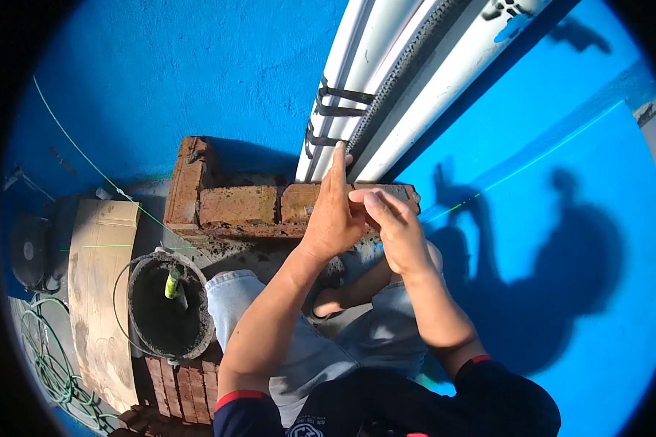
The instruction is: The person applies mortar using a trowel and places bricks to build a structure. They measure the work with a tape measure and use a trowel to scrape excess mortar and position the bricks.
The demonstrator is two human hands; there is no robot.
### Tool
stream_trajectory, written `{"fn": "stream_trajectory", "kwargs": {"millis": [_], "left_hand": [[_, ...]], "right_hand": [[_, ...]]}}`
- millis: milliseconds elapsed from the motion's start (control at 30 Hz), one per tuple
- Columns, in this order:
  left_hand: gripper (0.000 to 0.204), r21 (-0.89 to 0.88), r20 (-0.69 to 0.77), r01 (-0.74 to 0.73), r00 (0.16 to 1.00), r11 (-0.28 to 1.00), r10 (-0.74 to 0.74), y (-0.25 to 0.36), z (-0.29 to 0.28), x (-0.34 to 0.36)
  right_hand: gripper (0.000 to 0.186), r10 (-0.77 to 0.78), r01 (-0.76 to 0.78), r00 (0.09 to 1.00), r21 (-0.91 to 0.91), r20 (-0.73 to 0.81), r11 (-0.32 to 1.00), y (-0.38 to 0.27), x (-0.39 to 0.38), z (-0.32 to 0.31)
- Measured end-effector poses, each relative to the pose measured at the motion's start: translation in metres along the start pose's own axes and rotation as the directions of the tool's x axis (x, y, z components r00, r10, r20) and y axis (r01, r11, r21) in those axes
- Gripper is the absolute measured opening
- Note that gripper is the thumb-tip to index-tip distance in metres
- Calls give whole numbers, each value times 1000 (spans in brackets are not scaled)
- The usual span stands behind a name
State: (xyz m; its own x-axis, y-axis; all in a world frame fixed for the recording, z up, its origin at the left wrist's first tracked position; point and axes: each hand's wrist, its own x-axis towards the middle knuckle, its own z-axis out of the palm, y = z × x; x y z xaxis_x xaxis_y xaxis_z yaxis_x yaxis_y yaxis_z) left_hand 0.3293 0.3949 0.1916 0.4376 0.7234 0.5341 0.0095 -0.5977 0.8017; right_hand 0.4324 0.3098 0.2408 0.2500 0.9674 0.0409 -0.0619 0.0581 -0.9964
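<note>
My left hand (331, 213) is raised in front of my knees, its fingers stretched upward. Beside it, my right hand (399, 231) has its fingers extended and tilted toward the left palm. The two hands meet or overlap at the fingers; whether they touch is hard to tell. Neither hand shows anything held. Just beyond them runs a low course of red bricks (238, 205) with dark mortar along its base. To the left stands a black bucket (135, 306) of grey mortar, and in it rests a trowel with a yellow-green handle (172, 284).
White pipes (415, 95) bound with black straps rise behind the bricks against a blue wall (219, 73). A green string (87, 162) slants across the left. Cardboard (98, 291), a coiled green hose (51, 364) and stacked bricks (186, 386) lie around the bucket.
</note>
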Motion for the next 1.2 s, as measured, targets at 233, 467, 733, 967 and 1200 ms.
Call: {"fn": "stream_trajectory", "kwargs": {"millis": [233, 467, 733, 967, 1200], "left_hand": [[100, -158, 80, -49, 995, 986, 62, 8, 0, 2], [106, -135, 45, -24, 999, 990, 30, 8, -3, -1], [111, -236, 39, -65, 996, 970, 77, 13, -7, 1], [107, -336, 58, -84, 992, 938, 109, 15, -10, 0], [110, -271, 59, -138, 985, 953, 160, 13, -6, 1]], "right_hand": [[16, 66, -59, 997, 136, -44, 989, -2, 12, 2], [7, 47, -43, 999, 278, -6, 960, 7, 14, 16], [3, 93, -88, 996, 291, -2, 953, 0, 17, 21], [6, 141, -136, 990, 334, 9, 933, -8, 13, 23], [3, 128, -118, 991, 208, -34, 971, -11, 14, 29]]}}
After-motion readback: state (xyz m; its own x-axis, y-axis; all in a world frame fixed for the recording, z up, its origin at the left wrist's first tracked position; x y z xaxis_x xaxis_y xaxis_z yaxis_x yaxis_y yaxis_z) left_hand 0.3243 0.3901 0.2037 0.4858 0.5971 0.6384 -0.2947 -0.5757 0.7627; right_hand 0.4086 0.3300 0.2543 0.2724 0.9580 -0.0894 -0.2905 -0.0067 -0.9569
